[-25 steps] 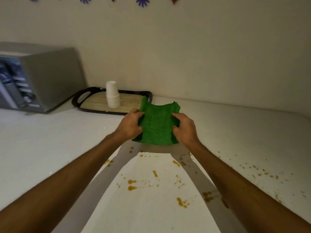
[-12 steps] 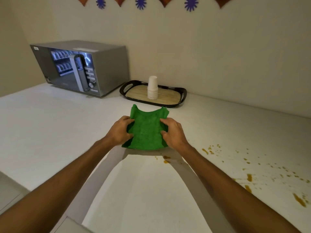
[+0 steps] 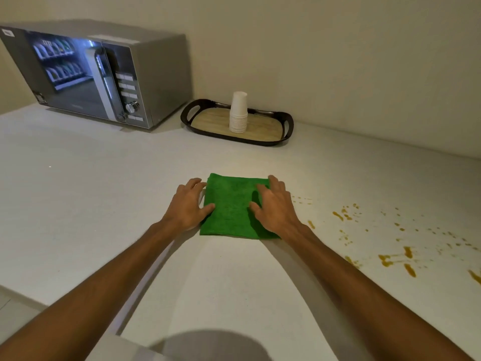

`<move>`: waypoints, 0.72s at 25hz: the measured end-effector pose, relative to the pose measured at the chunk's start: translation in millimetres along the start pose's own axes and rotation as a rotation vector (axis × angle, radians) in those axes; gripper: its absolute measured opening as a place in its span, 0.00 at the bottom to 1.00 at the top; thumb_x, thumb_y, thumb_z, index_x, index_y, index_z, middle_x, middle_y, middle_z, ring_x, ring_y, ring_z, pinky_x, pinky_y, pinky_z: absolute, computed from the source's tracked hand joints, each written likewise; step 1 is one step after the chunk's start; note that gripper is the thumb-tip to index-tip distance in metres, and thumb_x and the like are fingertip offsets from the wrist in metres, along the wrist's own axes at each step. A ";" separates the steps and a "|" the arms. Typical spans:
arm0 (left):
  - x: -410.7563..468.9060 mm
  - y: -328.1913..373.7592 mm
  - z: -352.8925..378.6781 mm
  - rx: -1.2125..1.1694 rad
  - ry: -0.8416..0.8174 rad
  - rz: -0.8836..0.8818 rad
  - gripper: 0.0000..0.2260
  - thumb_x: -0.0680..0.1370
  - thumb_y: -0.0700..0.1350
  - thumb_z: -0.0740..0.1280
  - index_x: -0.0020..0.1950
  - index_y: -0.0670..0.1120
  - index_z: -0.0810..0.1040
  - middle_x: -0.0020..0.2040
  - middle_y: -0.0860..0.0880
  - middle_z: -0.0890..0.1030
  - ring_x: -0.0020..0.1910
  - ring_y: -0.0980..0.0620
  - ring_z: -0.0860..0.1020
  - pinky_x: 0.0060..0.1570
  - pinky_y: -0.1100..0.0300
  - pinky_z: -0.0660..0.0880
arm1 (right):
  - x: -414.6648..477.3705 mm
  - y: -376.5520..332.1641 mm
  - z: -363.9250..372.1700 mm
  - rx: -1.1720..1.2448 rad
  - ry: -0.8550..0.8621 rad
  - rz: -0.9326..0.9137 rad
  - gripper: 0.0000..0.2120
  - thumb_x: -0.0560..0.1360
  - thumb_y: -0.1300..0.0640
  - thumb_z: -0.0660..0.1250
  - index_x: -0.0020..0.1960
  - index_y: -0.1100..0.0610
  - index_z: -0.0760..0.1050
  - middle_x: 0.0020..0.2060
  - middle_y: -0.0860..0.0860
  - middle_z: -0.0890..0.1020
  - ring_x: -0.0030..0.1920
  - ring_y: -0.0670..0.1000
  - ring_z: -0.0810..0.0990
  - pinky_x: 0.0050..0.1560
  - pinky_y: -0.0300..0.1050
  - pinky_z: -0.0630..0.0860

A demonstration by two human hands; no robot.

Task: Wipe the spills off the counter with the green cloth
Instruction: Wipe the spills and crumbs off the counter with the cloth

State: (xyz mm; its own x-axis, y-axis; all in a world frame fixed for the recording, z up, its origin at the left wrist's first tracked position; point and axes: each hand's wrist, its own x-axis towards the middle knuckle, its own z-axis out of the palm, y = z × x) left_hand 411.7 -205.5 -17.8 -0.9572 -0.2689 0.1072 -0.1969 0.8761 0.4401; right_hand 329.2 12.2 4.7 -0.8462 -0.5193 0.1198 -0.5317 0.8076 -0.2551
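Observation:
The green cloth (image 3: 231, 207) lies flat and folded into a square on the white counter (image 3: 104, 204). My left hand (image 3: 188, 204) rests at its left edge, fingers spread, the thumb on the cloth. My right hand (image 3: 276, 204) lies palm down on the cloth's right part, fingers apart. Neither hand grips it. Orange-brown spills (image 3: 395, 259) are spattered over the counter to the right of the cloth, with smaller drops (image 3: 341, 214) nearer my right hand.
A silver microwave (image 3: 99, 74) stands at the back left against the wall. To its right a dark tray (image 3: 286, 126) with a wooden base holds a stack of white paper cups (image 3: 238, 113). The counter's front edge runs at the lower left.
The cloth was held up between both hands; now it lies flat on the counter with both hands spread on it. The view has swung left, so the spills sit further right.

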 end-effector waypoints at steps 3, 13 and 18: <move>-0.8 -13.6 6.4 0.083 0.053 -0.019 0.24 0.82 0.55 0.58 0.73 0.44 0.69 0.78 0.44 0.63 0.73 0.39 0.65 0.69 0.44 0.63 | 16.1 -27.7 28.3 0.057 -0.192 0.045 0.39 0.78 0.31 0.58 0.82 0.48 0.57 0.82 0.58 0.48 0.82 0.60 0.46 0.78 0.64 0.48; 3.8 -34.7 27.6 0.234 -0.057 -0.013 0.27 0.83 0.55 0.40 0.81 0.47 0.47 0.82 0.47 0.48 0.80 0.46 0.45 0.78 0.44 0.43 | 31.2 -19.0 76.1 -0.162 -0.217 -0.119 0.36 0.69 0.19 0.31 0.76 0.26 0.34 0.80 0.47 0.36 0.80 0.56 0.33 0.70 0.74 0.28; 5.1 -37.8 36.3 0.313 -0.064 -0.030 0.32 0.79 0.63 0.34 0.80 0.49 0.41 0.81 0.49 0.41 0.80 0.47 0.40 0.77 0.43 0.40 | 99.1 45.3 58.8 -0.251 -0.268 -0.171 0.29 0.75 0.26 0.31 0.75 0.27 0.32 0.82 0.47 0.38 0.81 0.56 0.38 0.73 0.76 0.36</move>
State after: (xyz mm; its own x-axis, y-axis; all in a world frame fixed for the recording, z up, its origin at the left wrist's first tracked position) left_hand 406.6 -225.4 -66.2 -0.9595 -0.2792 0.0379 -0.2711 0.9515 0.1456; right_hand 223.3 -19.2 -51.5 -0.7229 -0.6801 -0.1224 -0.6846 0.7289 -0.0068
